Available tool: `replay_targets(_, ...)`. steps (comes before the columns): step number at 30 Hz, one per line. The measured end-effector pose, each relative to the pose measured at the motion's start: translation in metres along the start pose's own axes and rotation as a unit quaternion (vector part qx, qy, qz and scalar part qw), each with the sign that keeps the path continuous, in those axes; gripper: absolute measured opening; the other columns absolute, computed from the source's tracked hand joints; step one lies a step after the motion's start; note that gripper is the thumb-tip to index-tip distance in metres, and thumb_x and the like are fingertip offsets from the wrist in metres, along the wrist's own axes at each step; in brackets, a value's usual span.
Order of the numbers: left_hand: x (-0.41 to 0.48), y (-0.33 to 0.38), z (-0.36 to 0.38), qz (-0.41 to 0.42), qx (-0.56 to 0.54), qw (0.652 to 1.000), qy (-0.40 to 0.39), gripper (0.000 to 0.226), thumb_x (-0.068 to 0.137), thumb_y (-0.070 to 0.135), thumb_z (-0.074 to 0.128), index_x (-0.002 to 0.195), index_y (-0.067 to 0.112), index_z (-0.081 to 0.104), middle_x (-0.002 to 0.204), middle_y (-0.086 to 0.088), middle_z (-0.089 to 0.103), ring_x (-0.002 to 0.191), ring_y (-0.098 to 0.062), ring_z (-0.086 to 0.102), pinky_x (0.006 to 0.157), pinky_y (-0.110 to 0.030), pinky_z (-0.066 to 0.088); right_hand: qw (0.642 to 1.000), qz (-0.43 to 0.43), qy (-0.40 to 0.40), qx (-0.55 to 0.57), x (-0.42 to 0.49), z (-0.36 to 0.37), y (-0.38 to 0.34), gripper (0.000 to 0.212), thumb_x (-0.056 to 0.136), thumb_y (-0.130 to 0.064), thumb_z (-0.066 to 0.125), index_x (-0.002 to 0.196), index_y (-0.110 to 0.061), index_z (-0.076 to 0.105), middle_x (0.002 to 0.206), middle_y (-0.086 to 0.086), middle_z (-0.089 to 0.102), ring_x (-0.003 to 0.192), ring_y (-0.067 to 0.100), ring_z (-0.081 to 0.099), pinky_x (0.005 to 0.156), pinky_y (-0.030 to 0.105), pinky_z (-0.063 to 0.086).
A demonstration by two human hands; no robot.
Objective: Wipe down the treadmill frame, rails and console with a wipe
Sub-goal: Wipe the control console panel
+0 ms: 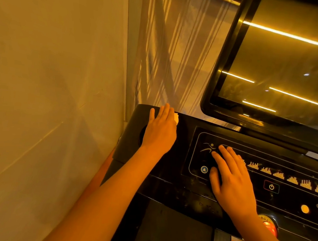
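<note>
The black treadmill console fills the lower right, with a control panel of lit program icons and a power button. My left hand lies flat with straight fingers on the console's far left top corner, pressing a white wipe, of which only a small edge shows past my fingers. My right hand rests flat with spread fingers on the left part of the control panel, holding nothing. The dark glossy screen stands tilted above the console.
A pale wall runs close along the left side. A sheer curtain hangs behind the console. A red emergency stop knob sits at the console's front edge, beside my right wrist. The dark treadmill deck lies below.
</note>
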State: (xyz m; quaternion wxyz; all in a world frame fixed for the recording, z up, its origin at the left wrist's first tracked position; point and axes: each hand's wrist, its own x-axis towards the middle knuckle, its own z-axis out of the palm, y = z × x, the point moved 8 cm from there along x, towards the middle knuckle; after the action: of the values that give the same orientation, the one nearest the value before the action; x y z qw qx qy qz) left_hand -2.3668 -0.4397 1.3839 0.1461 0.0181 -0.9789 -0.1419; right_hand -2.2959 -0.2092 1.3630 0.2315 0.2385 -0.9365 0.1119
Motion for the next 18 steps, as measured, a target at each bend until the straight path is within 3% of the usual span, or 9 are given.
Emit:
replay_targets(3,0.005,-0.011,0.001,0.005,0.03,1.0,-0.003,0.064,0.107,0.023,0.043,0.161,0.007,0.01,0.169,-0.014,0.007,0.156,-0.027,0.005,0.123,-0.053,-0.002,1.0,0.0,0.002,0.003,0.001,-0.001,0.0,0.05,0.102,-0.036,0.041,0.144,-0.012,0.055,0.156,0.011,0.045,0.152,0.029,0.031,0.121,0.055,0.03)
replay_targets(7,0.021,-0.053,-0.008,-0.1,-0.007,0.995,-0.028,0.061,0.107,0.018,0.041,0.16,0.007,0.013,0.168,-0.014,0.012,0.156,-0.027,0.01,0.125,-0.053,0.001,1.0,0.0,0.001,0.002,0.001,-0.001,0.0,0.05,0.102,-0.036,0.041,0.144,-0.012,0.055,0.157,0.011,0.045,0.152,0.029,0.031,0.121,0.055,0.03)
replay_targets(12,0.012,-0.019,-0.002,0.012,-0.013,1.0,-0.006,0.062,0.106,0.016,0.041,0.16,0.008,0.013,0.169,-0.012,0.009,0.156,-0.025,0.006,0.123,-0.049,-0.005,1.0,-0.003,0.004,0.002,0.001,-0.003,-0.001,0.051,0.102,-0.037,0.041,0.143,-0.011,0.056,0.156,0.011,0.045,0.151,0.029,0.031,0.121,0.055,0.03)
replay_targets(15,0.02,-0.05,-0.005,0.01,-0.077,0.997,-0.027,0.056,0.108,0.01,0.034,0.161,0.011,0.016,0.169,-0.006,0.011,0.155,-0.022,0.012,0.124,-0.051,-0.008,1.0,-0.001,0.002,0.002,0.001,-0.002,-0.001,0.051,0.102,-0.037,0.041,0.143,-0.011,0.056,0.156,0.011,0.045,0.151,0.029,0.031,0.121,0.056,0.029)
replay_targets(18,0.022,-0.082,-0.005,0.005,-0.177,0.983,-0.058,0.051,0.111,0.014,0.026,0.162,0.019,0.017,0.168,0.006,0.01,0.151,-0.01,-0.002,0.118,-0.041,-0.02,1.0,-0.001,0.002,0.003,0.001,-0.002,-0.001,0.051,0.102,-0.037,0.041,0.143,-0.01,0.056,0.156,0.011,0.045,0.151,0.03,0.031,0.121,0.055,0.029)
